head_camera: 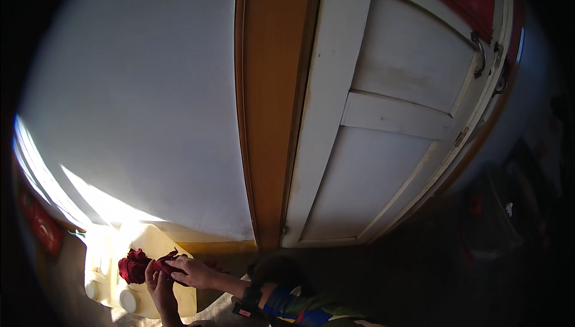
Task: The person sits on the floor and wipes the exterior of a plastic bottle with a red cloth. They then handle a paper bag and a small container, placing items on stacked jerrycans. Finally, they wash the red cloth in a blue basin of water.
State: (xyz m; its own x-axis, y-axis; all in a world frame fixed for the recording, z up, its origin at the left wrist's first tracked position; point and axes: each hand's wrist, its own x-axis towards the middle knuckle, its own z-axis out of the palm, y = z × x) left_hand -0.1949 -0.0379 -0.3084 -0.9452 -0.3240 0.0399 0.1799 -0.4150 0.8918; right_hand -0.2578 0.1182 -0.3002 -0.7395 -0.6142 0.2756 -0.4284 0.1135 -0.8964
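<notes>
A bunched dark red cloth is held in both hands over pale plastic jerrycans. My left hand comes up from the bottom of the picture, and its fingers pinch the middle of the cloth. From the right side, my right hand grips the other end of the bundle. The rest of the cloth bulges out to the left of my fingers. Just below it is the round white cap of the larger jerrycan. A smaller white cap sits further left, in bright sunlight.
A white wall rises ahead, beside a brown wooden door frame. The white panelled door with a metal handle stands to the right. A red object lies at the far left. Dim items at the lower right are hard to make out.
</notes>
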